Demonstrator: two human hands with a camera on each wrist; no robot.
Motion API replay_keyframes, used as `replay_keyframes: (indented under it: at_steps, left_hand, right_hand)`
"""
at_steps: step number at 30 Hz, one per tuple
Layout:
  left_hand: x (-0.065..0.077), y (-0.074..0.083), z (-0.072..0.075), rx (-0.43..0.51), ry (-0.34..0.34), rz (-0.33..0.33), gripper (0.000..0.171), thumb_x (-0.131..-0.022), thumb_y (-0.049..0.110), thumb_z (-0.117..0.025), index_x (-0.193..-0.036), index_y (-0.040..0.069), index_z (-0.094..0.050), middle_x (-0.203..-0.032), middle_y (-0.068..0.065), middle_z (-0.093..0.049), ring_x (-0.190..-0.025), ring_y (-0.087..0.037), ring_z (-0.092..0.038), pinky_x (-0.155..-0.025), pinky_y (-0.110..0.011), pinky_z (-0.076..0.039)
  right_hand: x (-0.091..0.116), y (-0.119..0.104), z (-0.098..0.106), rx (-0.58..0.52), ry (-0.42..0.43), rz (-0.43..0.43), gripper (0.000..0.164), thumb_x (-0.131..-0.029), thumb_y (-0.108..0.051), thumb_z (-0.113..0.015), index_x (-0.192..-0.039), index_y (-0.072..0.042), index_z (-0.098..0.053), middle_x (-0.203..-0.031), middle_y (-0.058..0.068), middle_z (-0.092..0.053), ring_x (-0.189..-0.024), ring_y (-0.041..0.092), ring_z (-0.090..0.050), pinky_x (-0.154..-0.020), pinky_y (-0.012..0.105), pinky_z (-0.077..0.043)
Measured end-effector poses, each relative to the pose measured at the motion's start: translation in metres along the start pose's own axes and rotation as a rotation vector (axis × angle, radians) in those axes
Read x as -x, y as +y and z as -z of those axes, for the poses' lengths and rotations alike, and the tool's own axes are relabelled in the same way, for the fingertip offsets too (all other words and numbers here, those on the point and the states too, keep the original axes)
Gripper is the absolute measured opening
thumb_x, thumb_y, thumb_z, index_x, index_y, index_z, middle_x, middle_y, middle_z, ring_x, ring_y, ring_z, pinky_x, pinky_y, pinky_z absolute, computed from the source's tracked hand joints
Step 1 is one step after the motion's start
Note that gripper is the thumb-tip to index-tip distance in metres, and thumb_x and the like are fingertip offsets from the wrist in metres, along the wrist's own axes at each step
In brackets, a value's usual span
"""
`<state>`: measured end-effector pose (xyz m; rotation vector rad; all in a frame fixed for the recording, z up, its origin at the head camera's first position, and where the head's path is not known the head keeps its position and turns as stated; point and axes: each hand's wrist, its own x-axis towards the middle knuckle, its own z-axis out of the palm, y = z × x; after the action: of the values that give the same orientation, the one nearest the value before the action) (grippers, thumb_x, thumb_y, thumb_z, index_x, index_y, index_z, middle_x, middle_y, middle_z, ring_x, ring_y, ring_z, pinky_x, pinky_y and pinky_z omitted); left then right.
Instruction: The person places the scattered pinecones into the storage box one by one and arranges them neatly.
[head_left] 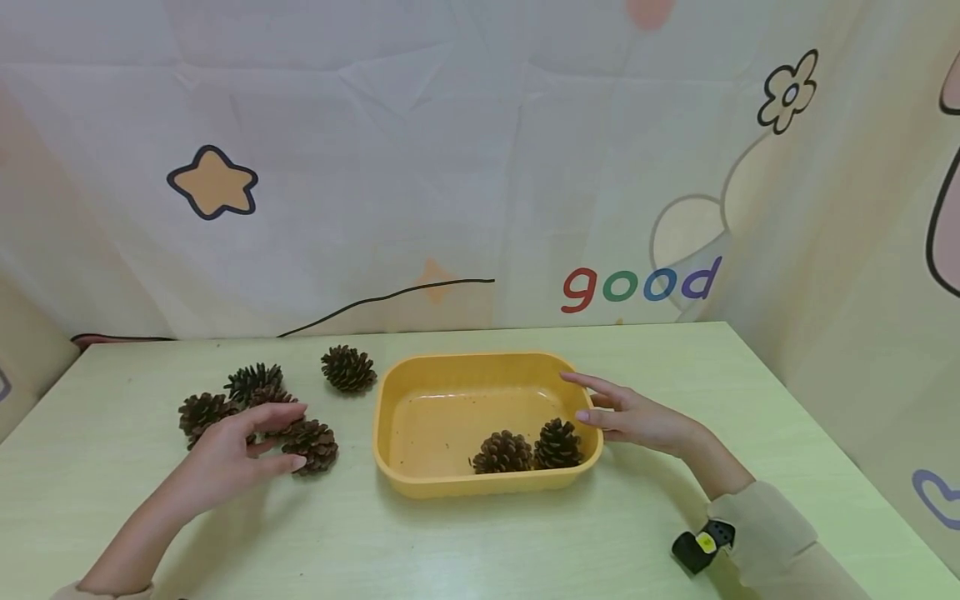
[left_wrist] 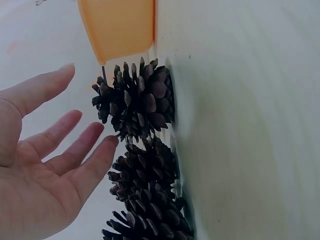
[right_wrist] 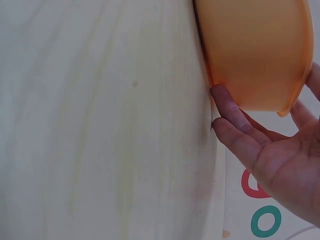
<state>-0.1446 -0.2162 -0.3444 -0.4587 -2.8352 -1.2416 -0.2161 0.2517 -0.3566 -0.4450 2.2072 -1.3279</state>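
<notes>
My left hand [head_left: 228,462] hovers over the near side of the pine cones at the left, thumb and fingers spread apart. Its thumb overlaps the nearest pine cone [head_left: 317,450] in the head view; in the left wrist view that brown pine cone [left_wrist: 145,100] stands just beyond the fingertips, nothing in the palm. At the right end of a yellow plastic tub [head_left: 480,487], my right hand [head_left: 652,421] holds the rim, thumb over the edge and other fingers along the outer wall. Inside the tub, a pine cone [head_left: 502,454] and another pine cone [head_left: 558,444] lie at the near right.
Behind the left hand several pine cones [head_left: 255,385] cluster together, partly hidden by it. One separate pine cone [head_left: 348,368] lies near the tub's far left corner. A printed curtain [head_left: 420,167] hangs behind the pale table [head_left: 450,550]. A small black device [head_left: 697,546] sits at the right wrist.
</notes>
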Motion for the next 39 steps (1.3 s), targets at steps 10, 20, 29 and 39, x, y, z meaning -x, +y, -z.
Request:
replay_keyframes:
  at_steps: [10,20,29,39]
  left_hand:
    - [-0.004,-0.005,-0.001,-0.036,-0.051,0.038,0.062,-0.076,0.029,-0.073,-0.126,0.0,-0.051,-0.123,-0.02,-0.054,-0.108,-0.035,-0.054,-0.083,-0.035,-0.051]
    - [-0.01,-0.002,-0.004,-0.079,-0.096,0.078,0.06,-0.077,0.027,-0.073,-0.126,0.0,-0.05,-0.123,-0.024,-0.053,-0.106,-0.037,-0.055,-0.082,-0.041,-0.051]
    - [-0.017,-0.003,-0.006,-0.162,-0.124,0.068,0.057,-0.078,0.023,-0.072,-0.125,0.001,-0.051,-0.122,-0.021,-0.054,-0.107,-0.038,-0.053,-0.083,-0.049,-0.048]
    - [-0.02,-0.003,-0.008,-0.208,-0.124,0.068,0.054,-0.077,0.021,-0.073,-0.123,0.001,-0.054,-0.118,-0.018,-0.057,-0.106,-0.038,-0.052,-0.082,-0.05,-0.047]
  right_hand:
    - [0.001,-0.001,-0.001,0.002,-0.006,0.005,0.065,-0.092,-0.03,-0.053,-0.147,-0.019,-0.019,-0.149,0.02,-0.009,-0.129,0.043,-0.027,-0.096,0.047,-0.041]
    - [0.003,-0.001,-0.001,0.006,0.001,-0.002,0.064,-0.092,-0.029,-0.054,-0.146,-0.02,-0.02,-0.15,0.019,-0.008,-0.13,0.044,-0.023,-0.096,0.048,-0.041]
    - [0.002,-0.001,-0.001,0.009,0.006,-0.009,0.064,-0.092,-0.029,-0.054,-0.146,-0.021,-0.02,-0.15,0.019,-0.007,-0.132,0.044,-0.018,-0.096,0.048,-0.041]
    - [0.002,-0.001,0.0,0.009,0.0,-0.004,0.065,-0.092,-0.03,-0.054,-0.146,-0.021,-0.02,-0.15,0.019,-0.008,-0.131,0.044,-0.022,-0.096,0.047,-0.041]
